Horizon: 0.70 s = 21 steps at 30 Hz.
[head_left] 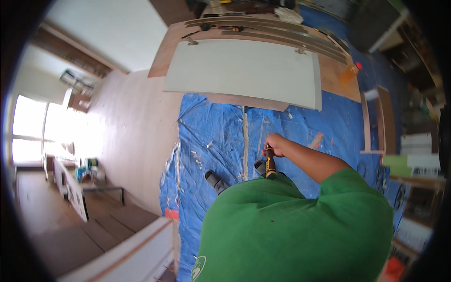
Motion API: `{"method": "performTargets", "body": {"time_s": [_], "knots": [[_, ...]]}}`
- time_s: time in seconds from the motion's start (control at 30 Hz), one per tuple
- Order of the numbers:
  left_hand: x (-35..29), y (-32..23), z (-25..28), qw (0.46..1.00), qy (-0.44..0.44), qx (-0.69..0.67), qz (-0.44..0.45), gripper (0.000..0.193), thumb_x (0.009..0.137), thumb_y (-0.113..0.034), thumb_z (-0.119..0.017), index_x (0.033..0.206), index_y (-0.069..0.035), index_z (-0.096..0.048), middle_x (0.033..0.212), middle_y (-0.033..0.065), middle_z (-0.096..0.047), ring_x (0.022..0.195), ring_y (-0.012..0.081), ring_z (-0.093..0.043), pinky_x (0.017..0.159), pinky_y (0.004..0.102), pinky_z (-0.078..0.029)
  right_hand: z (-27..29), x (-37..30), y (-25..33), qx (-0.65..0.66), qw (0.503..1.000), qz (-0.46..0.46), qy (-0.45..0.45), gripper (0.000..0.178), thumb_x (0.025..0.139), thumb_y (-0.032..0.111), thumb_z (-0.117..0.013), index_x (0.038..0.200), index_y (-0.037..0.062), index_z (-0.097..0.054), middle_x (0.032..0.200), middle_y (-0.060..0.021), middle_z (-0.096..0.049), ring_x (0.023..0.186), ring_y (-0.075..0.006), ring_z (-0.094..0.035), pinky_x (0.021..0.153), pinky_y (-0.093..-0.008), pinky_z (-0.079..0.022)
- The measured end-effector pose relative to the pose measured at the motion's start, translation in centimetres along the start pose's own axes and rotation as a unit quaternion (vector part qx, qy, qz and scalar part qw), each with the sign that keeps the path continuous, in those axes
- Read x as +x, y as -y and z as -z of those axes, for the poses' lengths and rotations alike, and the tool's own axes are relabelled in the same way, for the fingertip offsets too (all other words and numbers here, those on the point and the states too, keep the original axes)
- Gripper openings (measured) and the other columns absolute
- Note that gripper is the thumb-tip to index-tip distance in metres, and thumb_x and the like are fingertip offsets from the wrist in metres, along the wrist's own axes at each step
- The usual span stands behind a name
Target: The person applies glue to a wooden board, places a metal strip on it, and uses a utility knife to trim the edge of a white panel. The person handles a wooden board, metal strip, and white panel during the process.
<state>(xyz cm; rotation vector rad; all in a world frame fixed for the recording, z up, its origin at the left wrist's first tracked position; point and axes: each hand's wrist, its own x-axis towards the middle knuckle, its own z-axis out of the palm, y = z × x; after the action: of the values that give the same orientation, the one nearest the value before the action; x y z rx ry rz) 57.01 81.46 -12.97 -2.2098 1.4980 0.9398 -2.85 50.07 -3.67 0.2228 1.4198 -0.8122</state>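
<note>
My right hand is in front of my body, above the blue sheet on the floor. Its fingers are wrapped round a hand tool with a black-and-yellow grip. The grip points back toward my green shirt, and the tool's working end is hidden by the hand, so its exact kind cannot be made out. My left hand and forearm are out of the picture. Ahead of me a white panel lies flat on a wooden board, with small metal hinges near its far corners.
Long thin strips and a black-and-orange tool lie beyond the panel. A bottle of orange liquid stands at the board's right. Wrinkled blue sheeting covers the floor. A wooden frame lies right; a white-edged panel is lower left.
</note>
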Motion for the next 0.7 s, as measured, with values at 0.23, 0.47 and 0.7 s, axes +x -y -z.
{"method": "performTargets", "body": {"time_s": [0.23,0.47,0.7], "knots": [[25.2,4.6,21.7,0.972,-0.035,0.095,-0.210,0.033,0.099,-0.037,-0.066,0.105,-0.005,-0.072,0.089,0.0183,-0.074,0.082,0.0367,-0.072,0.069,0.0467,-0.056,-1.1,0.1,-7.8,0.197,0.974,-0.031,-0.109,0.030,0.104,0.010,-0.050,0.128,-0.0065,-0.041,0.102,-0.0247,-0.057,0.088,-0.0450,-0.071,0.062,-0.0479,-0.066],[42.8,-25.8,48.0,0.876,-0.175,0.029,-0.449,0.026,0.097,-0.020,-0.068,0.115,-0.003,-0.073,0.103,0.0162,-0.078,0.092,0.0298,-0.075,0.080,0.0424,-0.060,-5.8,-3.7,-11.8,0.389,0.892,0.064,-0.223,0.031,0.106,0.012,-0.053,0.126,-0.0087,-0.043,0.106,-0.0252,-0.056,0.084,-0.0432,-0.071,0.066,-0.0528,-0.066],[33.7,-55.2,46.6,0.779,-0.041,0.011,-0.625,0.024,0.100,-0.017,-0.069,0.119,-0.002,-0.073,0.109,0.0149,-0.076,0.092,0.0272,-0.074,0.078,0.0362,-0.060,-8.2,0.6,-9.8,0.560,0.795,0.125,-0.196,0.026,0.105,0.018,-0.057,0.121,-0.0009,-0.051,0.096,-0.0185,-0.054,0.077,-0.0355,-0.066,0.061,-0.0542,-0.061]]}}
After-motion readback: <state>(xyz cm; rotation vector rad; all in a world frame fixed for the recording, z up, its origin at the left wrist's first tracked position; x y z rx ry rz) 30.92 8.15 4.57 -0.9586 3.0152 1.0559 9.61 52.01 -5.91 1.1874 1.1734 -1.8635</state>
